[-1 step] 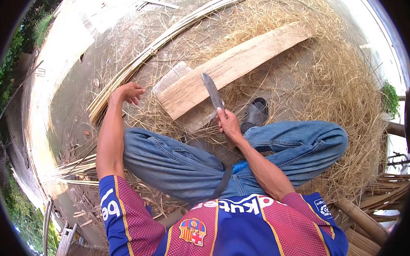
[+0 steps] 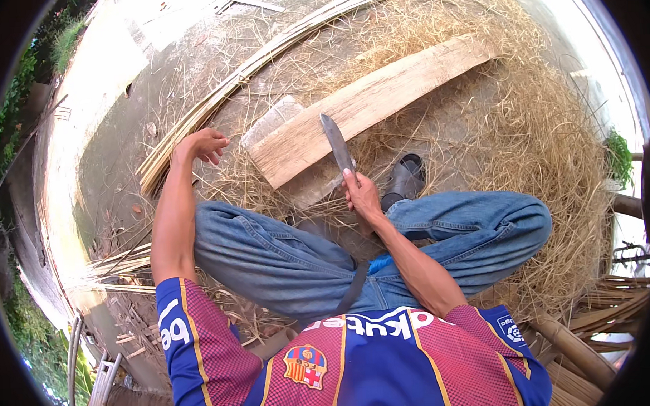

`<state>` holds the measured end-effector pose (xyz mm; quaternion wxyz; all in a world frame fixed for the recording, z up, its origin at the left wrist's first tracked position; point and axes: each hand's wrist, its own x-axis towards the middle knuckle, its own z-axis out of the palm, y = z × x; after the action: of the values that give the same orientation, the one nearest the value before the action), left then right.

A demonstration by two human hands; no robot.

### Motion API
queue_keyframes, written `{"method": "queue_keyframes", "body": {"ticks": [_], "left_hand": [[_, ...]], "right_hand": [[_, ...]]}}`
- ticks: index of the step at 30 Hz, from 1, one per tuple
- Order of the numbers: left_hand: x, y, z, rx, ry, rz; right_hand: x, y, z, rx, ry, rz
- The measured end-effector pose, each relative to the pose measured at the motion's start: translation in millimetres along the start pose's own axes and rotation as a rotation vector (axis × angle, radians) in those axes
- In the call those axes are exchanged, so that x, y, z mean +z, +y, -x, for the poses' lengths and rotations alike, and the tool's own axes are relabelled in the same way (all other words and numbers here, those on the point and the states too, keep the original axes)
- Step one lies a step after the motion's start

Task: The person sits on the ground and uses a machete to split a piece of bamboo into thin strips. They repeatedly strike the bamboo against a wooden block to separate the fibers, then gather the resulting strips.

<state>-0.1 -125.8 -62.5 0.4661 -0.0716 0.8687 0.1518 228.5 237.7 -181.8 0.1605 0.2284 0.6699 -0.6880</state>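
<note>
My right hand (image 2: pixel 363 194) is wrapped round the handle of a large knife (image 2: pixel 339 147) with a long, broad dark blade. Its tip points away from me, over the near edge of a wooden plank (image 2: pixel 379 101). Whether blade and wood touch, I cannot tell. Off to the left, my left hand (image 2: pixel 205 145) hangs loosely with bent, parted fingers and nothing in them. It is beside the near end of a bundle of long thin pale strips (image 2: pixel 224 92), which curves away to the far side.
A pale flat block (image 2: pixel 275 119) lies under the plank's left end. Dry shavings (image 2: pixel 545 145) heap up on the right. My dark shoe (image 2: pixel 408 177) is close to the knife, between my bent legs. More split strips (image 2: pixel 123 269) lie at the left, and a thick pole (image 2: pixel 577 352) at the lower right.
</note>
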Motion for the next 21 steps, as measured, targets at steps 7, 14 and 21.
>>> {"method": "queue_keyframes", "body": {"ticks": [7,14,21], "left_hand": [[-0.8,28.8,-2.6,0.118,0.021,-0.02],[-12.8,27.4,-13.9,0.108,0.065,-0.05],[-6.3,33.1,-8.3,0.097,0.031,-0.108]], "right_hand": [[13.9,6.1,-0.1,0.088,0.037,-0.075],[-2.5,-12.7,-12.8,0.021,0.116,-0.069],[-7.9,-10.0,-8.4,0.068,0.276,-0.068]]}}
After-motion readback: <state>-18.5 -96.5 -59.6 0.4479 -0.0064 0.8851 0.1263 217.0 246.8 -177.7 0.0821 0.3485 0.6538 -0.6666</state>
